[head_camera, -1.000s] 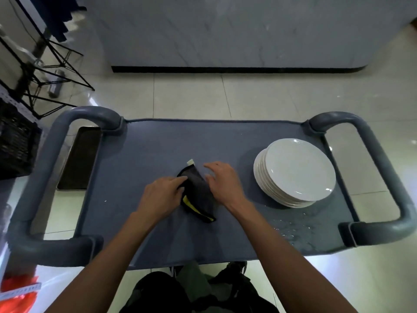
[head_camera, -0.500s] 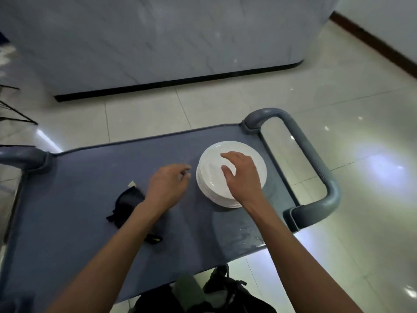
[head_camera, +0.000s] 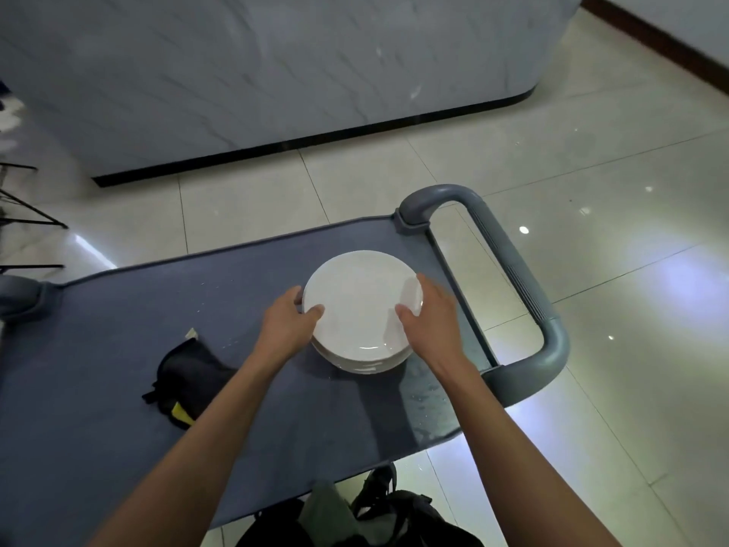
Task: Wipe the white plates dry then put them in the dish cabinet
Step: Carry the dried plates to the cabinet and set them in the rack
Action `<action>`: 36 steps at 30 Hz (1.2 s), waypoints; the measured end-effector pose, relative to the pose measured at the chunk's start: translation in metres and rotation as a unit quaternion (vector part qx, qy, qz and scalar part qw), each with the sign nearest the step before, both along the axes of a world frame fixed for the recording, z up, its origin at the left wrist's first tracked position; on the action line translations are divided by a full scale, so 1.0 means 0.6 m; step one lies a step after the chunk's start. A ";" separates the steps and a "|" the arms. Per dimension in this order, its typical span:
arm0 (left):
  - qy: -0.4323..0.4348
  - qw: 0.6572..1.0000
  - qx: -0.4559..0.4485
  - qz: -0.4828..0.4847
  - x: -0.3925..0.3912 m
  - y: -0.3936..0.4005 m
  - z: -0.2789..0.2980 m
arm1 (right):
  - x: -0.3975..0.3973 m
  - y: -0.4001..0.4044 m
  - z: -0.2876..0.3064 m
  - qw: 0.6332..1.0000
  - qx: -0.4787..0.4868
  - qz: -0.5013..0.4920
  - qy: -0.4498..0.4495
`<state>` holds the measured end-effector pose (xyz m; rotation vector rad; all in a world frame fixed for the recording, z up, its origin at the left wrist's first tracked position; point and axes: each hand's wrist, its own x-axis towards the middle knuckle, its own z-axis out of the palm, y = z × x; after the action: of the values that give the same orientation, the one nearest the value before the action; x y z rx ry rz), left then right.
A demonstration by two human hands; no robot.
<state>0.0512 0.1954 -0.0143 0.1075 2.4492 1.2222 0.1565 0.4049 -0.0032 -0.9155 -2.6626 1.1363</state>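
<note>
My left hand and right hand grip the top plate by opposite rims — cloth lies left, nearer my left hand

Grey cart (water-spotted mat), marble counter, tiled floor.
</note>
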 end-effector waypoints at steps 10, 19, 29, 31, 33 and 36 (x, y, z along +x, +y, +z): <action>-0.029 0.997 -0.010 0.065 0.015 0.029 -0.014 | -0.004 0.019 -0.014 0.995 -0.092 -0.020 -0.031; -0.078 0.985 0.073 0.133 0.022 0.041 -0.025 | -0.005 0.002 -0.030 0.995 -0.090 -0.048 0.002; -0.142 0.959 0.159 0.187 0.027 0.057 -0.036 | 0.000 -0.026 -0.042 0.990 -0.115 -0.082 0.024; -0.144 0.954 0.174 0.198 0.028 0.058 -0.035 | 0.002 -0.032 -0.041 0.989 -0.119 -0.087 0.033; -0.138 0.953 0.180 0.203 0.033 0.060 -0.033 | 0.003 -0.039 -0.038 0.987 -0.121 -0.098 0.044; -0.125 0.950 0.190 0.213 0.041 0.062 -0.033 | 0.003 -0.048 -0.035 0.983 -0.126 -0.119 0.061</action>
<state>0.0758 0.2327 -0.0339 -0.4656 2.0501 1.7590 0.1582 0.3760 -0.0240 -1.1292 -2.2739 1.4390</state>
